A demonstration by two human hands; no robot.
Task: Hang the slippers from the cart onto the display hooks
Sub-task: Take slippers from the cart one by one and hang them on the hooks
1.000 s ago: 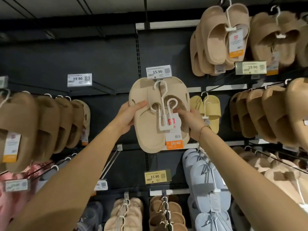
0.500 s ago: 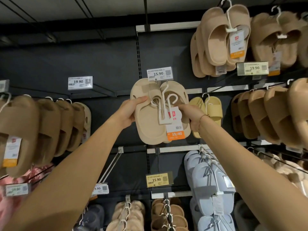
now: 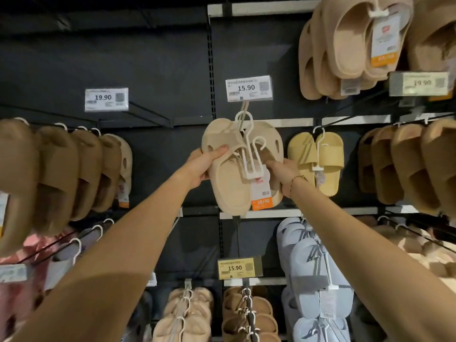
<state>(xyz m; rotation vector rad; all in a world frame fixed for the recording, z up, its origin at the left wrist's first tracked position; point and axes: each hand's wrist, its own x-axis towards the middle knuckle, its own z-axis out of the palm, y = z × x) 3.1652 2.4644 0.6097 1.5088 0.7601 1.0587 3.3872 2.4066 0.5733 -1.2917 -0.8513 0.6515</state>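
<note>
Currently hanging step: left hand (image 3: 201, 166) grips one beige slipper pair (image 3: 237, 169) by its left edge, right hand (image 3: 283, 174) pinches its right side. Pair sits mid-wall; white hanger (image 3: 249, 141) loop at the display hook (image 3: 243, 108) under one 15.90 tag (image 3: 248, 88). Next, probably: seat loop, release.

The beige slippers (image 3: 232, 174) look like matt, smooth foam, clipped on a glossy white plastic hanger (image 3: 250, 154) with a paper size tag (image 3: 262, 193), the black back panel (image 3: 160, 70) looks like dull painted metal, and the pink slippers (image 3: 17, 287) look fuzzy cloth.
</note>
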